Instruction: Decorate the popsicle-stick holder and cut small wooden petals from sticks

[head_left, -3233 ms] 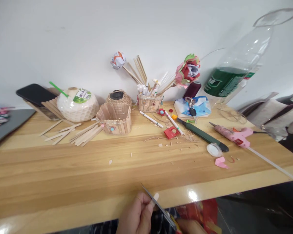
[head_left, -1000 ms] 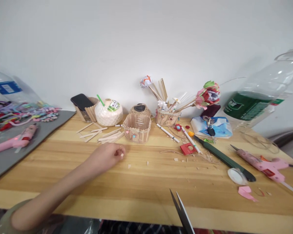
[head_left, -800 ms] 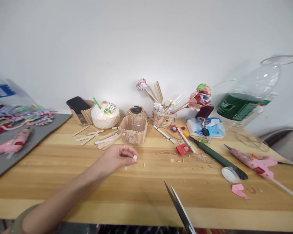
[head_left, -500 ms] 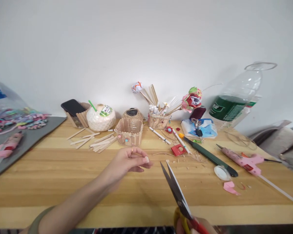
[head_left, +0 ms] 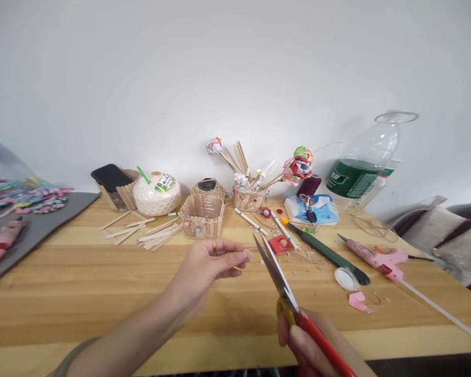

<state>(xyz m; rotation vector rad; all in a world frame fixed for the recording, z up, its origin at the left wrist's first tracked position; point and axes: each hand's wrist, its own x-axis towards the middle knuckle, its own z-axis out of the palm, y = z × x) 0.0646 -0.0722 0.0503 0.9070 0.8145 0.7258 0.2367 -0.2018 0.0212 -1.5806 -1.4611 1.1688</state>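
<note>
My left hand (head_left: 215, 262) is closed in a pinch on a small pale chip (head_left: 248, 255), held above the middle of the table; its material is too small to tell. To the right, my right hand (head_left: 306, 340) grips a pair of scissors (head_left: 284, 293) with red and yellow handles. The blades stand slightly apart, pointing up and left, with their tips near the chip but not touching it. Just behind my left hand is a small basket (head_left: 202, 222) clad in wooden sticks, with little coloured flowers on its front.
Wooden craft sticks (head_left: 160, 235) lie at the left, near a white coconut (head_left: 157, 196) and a phone (head_left: 112, 178). On the right are a green craft knife (head_left: 329, 254), a pink glue gun (head_left: 377, 259), a red paper piece (head_left: 279, 244) and a large bottle (head_left: 361, 162).
My right hand has risen into fuller view, lifting the scissors, whose tips are closer to my left hand. The pinched chip has shifted slightly right. The whole view has also turned a little.
</note>
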